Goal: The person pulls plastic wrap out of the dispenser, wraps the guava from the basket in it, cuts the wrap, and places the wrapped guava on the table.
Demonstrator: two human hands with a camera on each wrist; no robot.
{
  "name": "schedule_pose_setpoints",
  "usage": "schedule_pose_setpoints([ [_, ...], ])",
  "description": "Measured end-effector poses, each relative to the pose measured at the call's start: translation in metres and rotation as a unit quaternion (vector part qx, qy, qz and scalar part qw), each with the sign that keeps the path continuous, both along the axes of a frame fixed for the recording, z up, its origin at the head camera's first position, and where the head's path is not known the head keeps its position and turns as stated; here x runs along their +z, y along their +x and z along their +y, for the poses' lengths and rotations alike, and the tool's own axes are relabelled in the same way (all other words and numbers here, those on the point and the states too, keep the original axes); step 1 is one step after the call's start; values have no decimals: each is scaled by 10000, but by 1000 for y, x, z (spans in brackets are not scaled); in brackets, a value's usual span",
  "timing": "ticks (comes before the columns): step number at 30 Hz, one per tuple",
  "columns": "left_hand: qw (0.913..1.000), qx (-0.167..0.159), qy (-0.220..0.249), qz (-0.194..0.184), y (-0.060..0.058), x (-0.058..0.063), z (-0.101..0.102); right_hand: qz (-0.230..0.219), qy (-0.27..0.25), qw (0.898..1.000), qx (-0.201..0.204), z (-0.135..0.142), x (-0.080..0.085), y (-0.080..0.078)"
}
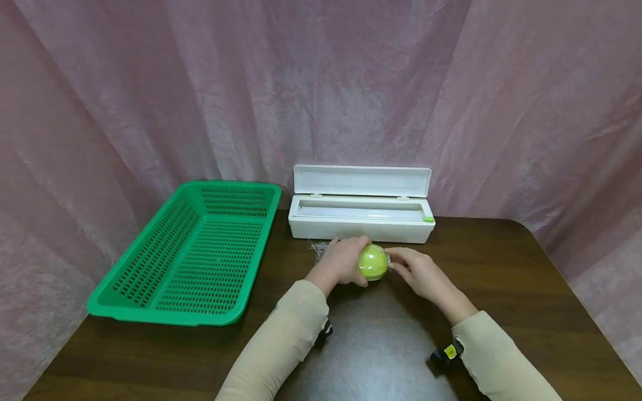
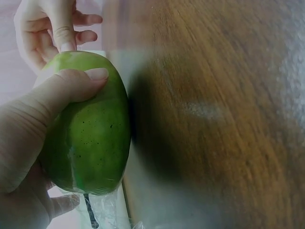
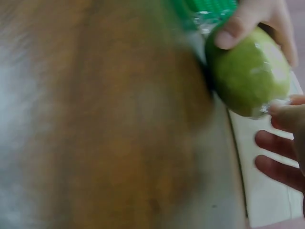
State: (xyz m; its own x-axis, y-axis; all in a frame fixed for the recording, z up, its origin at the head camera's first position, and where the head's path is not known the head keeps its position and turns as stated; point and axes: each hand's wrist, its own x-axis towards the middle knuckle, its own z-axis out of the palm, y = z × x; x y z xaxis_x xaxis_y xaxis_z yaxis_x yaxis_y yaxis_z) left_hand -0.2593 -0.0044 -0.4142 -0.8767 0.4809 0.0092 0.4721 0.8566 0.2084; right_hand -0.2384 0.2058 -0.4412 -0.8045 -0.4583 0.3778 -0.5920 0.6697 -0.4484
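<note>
A green pear (image 1: 373, 262) with a dark stem is wrapped in clear cling film, just above the table. My left hand (image 1: 343, 260) grips it from the left, its thumb (image 2: 78, 86) lying across the skin. Loose film (image 1: 319, 250) bunches out at the stem end, beside the left hand. At the opposite end, my right hand (image 1: 418, 273) pinches a gathered bit of film (image 3: 274, 106) between thumb and forefinger. The other right fingers stand apart from the fruit.
Behind the hands stands a white cling film dispenser box (image 1: 361, 229) with its lid (image 1: 362, 181) raised and a roll inside. A green perforated basket (image 1: 251, 262) sits on the left of the brown wooden table (image 1: 511, 267). A pink curtain (image 1: 351, 83) hangs behind.
</note>
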Motion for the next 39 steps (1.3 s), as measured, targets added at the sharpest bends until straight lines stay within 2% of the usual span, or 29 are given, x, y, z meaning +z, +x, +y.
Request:
schedule_pose_setpoints([
  [2,10000,2,28,-6,0,1,-1,547,243,9982,-51,-2,0,3],
  [5,9999,-13,134,-54,0,2,-2,964,389,9945,-133,-5,0,6],
  [11,9994,-19,253,-225,-1,4,-5,1133,364,9927,-182,-9,-3,6],
  [16,9993,-65,250,-282,-2,4,-7,934,299,9950,-204,-11,-1,7],
  [27,9998,-136,41,-146,-1,7,-4,-149,-59,9994,-295,-15,15,4],
  [33,9991,-164,229,-317,-1,6,-4,-511,-183,9984,-161,-7,15,6],
  [36,9985,-150,326,-421,-2,6,-5,-541,-11,9985,-32,-4,12,8],
  [39,9982,-139,364,-465,-3,5,-5,-245,220,9995,9,-4,10,8],
])
